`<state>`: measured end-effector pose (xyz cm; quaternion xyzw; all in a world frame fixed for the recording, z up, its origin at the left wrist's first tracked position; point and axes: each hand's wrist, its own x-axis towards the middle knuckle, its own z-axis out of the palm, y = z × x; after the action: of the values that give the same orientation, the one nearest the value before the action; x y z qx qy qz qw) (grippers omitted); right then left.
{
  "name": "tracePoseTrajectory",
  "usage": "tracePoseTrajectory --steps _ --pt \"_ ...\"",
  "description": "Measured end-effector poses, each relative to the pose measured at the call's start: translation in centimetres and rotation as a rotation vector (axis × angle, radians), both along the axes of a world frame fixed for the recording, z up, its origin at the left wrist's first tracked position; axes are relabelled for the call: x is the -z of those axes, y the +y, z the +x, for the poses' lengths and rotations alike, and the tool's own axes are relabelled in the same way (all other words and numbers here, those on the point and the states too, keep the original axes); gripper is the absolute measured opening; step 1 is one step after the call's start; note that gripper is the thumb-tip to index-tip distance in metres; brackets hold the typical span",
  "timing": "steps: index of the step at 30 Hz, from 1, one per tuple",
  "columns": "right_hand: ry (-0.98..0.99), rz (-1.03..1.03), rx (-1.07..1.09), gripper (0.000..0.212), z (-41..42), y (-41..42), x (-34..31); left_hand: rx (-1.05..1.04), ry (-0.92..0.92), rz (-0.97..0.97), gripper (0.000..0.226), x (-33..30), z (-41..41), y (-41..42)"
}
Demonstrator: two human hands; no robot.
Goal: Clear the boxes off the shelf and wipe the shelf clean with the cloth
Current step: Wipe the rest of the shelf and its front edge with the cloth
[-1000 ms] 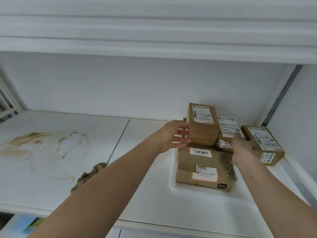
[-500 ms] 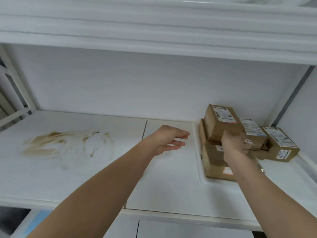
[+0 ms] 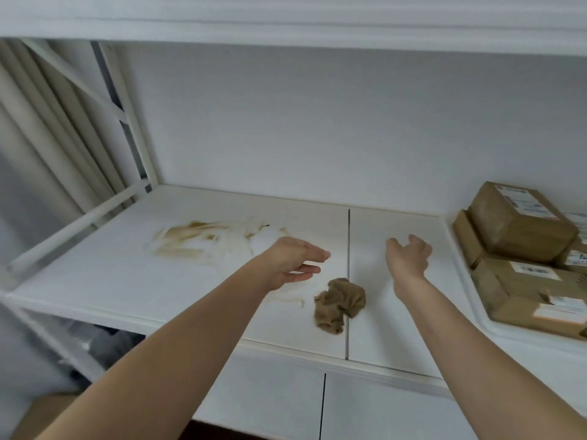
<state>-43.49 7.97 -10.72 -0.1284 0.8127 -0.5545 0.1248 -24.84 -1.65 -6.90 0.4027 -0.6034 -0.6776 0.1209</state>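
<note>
At the far left, pale vertical folds that look like a curtain (image 3: 38, 128) hang behind the white metal frame (image 3: 127, 115) of the rack. The white shelf (image 3: 95, 281) runs across from there, and on its left half sits a brown smeared stain (image 3: 193, 239), streaky and spread wide (it looks partly rubbed already, though I can't say more than that). A thinner brown streak lies nearer the front edge, just left of the cloth.

The left hand (image 3: 292, 260) hovers above the shelf just right of the stain, fingers straight and relaxed, holding nothing. Below and to the right of it, a crumpled brown cloth (image 3: 338, 304) lies on the shelf, right against the dark seam (image 3: 348, 281) where two shelf panels meet. Neither hand touches it.

The right hand (image 3: 409, 258) is raised over the right panel, past the seam, fingers loosely spread and slightly curled, also empty.

At the far right a white tray (image 3: 460, 268) rests on the shelf, and the cardboard boxes (image 3: 521, 230) are stacked in it, each carrying white shipping labels. One box sits tilted on top of the others; a larger one (image 3: 533, 296) lies flat below it, nearer the front. The stack runs off the right edge of view, so I cannot tell how many boxes there are. Both hands are well apart from them.
</note>
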Motion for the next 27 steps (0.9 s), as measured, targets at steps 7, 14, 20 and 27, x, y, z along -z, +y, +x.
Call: tracePoseTrajectory --steps 7,14,20,27 --pt "-0.158 0.121 -0.276 0.064 2.8 -2.7 2.2 -0.121 0.007 0.043 0.025 2.2 4.2 -3.2" --pt "-0.165 0.416 -0.427 0.039 3.0 -3.0 4.6 -0.209 -0.008 0.103 0.028 4.4 4.5 -3.8" --pt "-0.089 0.498 -0.414 0.042 3.0 -2.6 5.9 -0.162 -0.036 0.123 0.023 5.8 3.6 -3.7" --pt "0.004 0.47 -0.43 0.009 2.8 -1.3 5.8 -0.098 -0.081 0.111 0.022 6.2 1.9 -2.9"
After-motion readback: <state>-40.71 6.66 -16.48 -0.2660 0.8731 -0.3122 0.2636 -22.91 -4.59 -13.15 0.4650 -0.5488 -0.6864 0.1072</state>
